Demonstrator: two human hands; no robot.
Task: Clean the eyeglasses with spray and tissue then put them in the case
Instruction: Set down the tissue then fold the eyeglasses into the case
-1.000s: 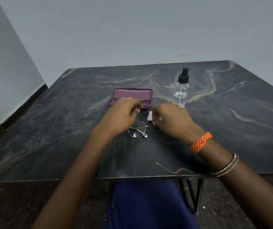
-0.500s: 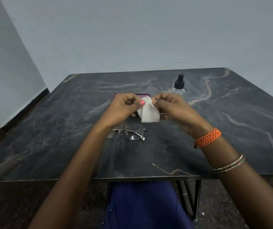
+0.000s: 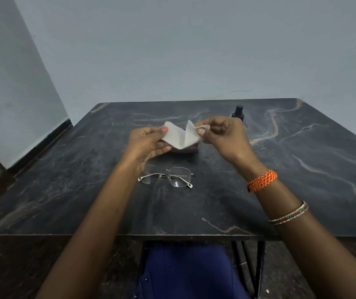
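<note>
White tissue [image 3: 181, 137] now unfolded wider, both hands [image 3: 149, 143] raised higher

Both forearms are bare, with no sleeves in view. The left hand [image 3: 145, 143] has a thumbnail painted coral pink. The right hand [image 3: 224, 137] has unpainted nails as far as can be seen. On the right wrist sits a thick braided band [image 3: 262, 180] in orange flecked with white. Further up the same forearm are thin bangles [image 3: 289, 213], silvery with small red and green marks. At the near edge of the table, dark blue clothing [image 3: 185, 270] covers the lap.
</note>
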